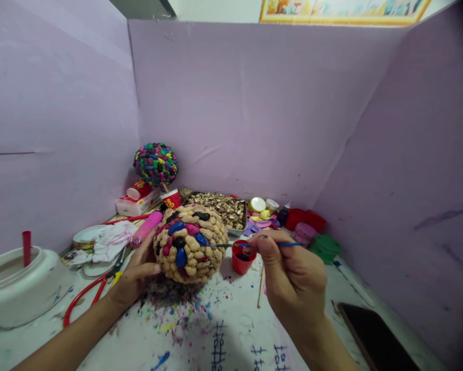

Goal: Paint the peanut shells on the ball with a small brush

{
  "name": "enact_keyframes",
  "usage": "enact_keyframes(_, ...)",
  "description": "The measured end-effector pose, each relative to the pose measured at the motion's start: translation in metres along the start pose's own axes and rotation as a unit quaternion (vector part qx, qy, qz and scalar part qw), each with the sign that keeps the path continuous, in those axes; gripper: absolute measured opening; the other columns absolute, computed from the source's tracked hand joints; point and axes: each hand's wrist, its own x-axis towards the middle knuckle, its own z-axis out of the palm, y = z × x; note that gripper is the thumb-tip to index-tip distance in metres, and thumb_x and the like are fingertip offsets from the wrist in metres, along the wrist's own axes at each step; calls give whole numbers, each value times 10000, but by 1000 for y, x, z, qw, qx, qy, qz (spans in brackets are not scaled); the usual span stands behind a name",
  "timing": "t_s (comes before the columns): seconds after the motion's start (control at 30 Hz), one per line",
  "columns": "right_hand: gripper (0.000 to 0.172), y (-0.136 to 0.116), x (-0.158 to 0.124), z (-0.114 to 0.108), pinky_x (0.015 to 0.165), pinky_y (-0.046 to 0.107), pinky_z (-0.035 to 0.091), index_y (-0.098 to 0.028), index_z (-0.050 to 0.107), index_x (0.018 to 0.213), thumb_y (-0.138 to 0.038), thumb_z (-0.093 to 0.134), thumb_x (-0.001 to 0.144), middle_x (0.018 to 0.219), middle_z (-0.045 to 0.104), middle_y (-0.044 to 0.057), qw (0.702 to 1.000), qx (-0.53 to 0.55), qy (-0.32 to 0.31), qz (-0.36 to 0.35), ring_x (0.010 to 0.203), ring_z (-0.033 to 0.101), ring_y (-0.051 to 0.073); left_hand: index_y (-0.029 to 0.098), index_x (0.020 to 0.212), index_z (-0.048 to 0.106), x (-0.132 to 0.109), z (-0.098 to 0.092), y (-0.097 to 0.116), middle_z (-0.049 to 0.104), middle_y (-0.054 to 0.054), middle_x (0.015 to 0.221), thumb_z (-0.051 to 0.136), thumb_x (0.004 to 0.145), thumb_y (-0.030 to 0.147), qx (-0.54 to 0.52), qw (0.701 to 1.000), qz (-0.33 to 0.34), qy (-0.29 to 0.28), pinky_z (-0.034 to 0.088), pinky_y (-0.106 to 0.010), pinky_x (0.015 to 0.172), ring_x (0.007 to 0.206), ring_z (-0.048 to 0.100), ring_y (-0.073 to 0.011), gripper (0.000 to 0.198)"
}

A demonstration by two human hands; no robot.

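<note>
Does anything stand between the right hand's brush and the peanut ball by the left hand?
Nothing visible does. The brush reaches from the right hand to a blue patch on the ball, passing in front of the red cup.

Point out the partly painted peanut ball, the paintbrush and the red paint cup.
Partly painted peanut ball [192, 257]: head view, front face.
Paintbrush [290, 244]: head view, blue handle beyond the fingers.
Red paint cup [241, 267]: head view, front wall below the rim.
</note>
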Motion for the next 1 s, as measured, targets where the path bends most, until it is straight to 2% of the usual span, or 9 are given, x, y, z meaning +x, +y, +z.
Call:
enact_keyframes(0.13, 196, 4, 3, -6, 522, 184, 497, -175, 655, 790, -220, 514, 919, 665, 703, -5, 999, -9, 29, 38, 557, 656, 94, 273, 1445, 407, 1, 1, 5, 532, -23, 1438, 670, 583, 174, -12, 999, -29, 16, 380, -431, 1095, 1390, 345, -348, 907)
enact_keyframes(0.27, 275, 21, 11, -17, 491, 215, 453, -183, 654, 738, -339, 512, 914, 582, 680, -2, 988, -79, 39, 125, 496, 624, 119, 281, 1417, 448, 2, 2, 9, 633, -23, 1317, 659, 562, 159, -26, 995, -67, 67, 449, -412, 1034, 1328, 439, -339, 889)
enact_keyframes(0.33, 343, 34, 15, -19, 463, 226, 397, -179, 644, 707, -399, 483, 915, 559, 663, 14, 972, -141, -23, 188, 470, 586, 128, 291, 1396, 474, 3, 2, 10, 677, -24, 1241, 649, 556, 151, -33, 992, -88, 80, 494, -404, 975, 1273, 500, -337, 869)
enact_keyframes(0.43, 404, 50, 13, -10, 459, 236, 311, -187, 584, 609, -384, 433, 929, 515, 606, 15, 930, -215, -139, 263, 458, 509, 124, 286, 1344, 530, 5, 0, 12, 709, -30, 1172, 638, 524, 133, -41, 991, -103, 78, 540, -370, 880, 1202, 561, -331, 841)
enact_keyframes(0.57, 413, 63, 1, 8, 456, 255, 208, -201, 466, 460, -301, 546, 852, 413, 466, -17, 912, -231, -197, 277, 415, 365, 107, 294, 1294, 568, 6, -5, 12, 708, -23, 1174, 628, 530, 119, -48, 990, -114, 74, 533, -359, 887, 1192, 569, -315, 786)
enact_keyframes(0.67, 393, 68, -6, 16, 461, 265, 167, -199, 461, 441, -251, 577, 813, 400, 425, -26, 903, -235, -225, 282, 402, 311, 102, 285, 1248, 596, 7, -9, 11, 720, -24, 1136, 625, 522, 111, -52, 990, -116, 68, 519, -353, 912, 1190, 570, -309, 747)
enact_keyframes(0.87, 402, 62, 1, 6, 459, 266, 176, -193, 492, 454, -301, 563, 835, 403, 459, -12, 910, -238, -203, 273, 402, 338, 104, 274, 1285, 555, 8, -12, 10, 700, -32, 1185, 604, 493, 97, -49, 992, -111, 42, 471, -422, 994, 1211, 551, -333, 813)
enact_keyframes(0.97, 419, 46, 9, -8, 435, 236, 287, -180, 607, 584, -410, 471, 907, 486, 584, 15, 931, -209, -154, 255, 433, 465, 115, 251, 1348, 499, 8, -12, 10, 662, -61, 1260, 593, 506, 113, -46, 993, -105, 21, 460, -454, 1001, 1225, 537, -353, 859)
enact_keyframes(1.0, 413, 39, 11, -12, 418, 227, 327, -173, 641, 625, -433, 483, 905, 506, 616, 20, 953, -157, -106, 236, 426, 501, 115, 247, 1370, 477, 8, -11, 10, 652, -68, 1276, 589, 513, 117, -45, 993, -104, 13, 454, -463, 1006, 1231, 532, -357, 874)
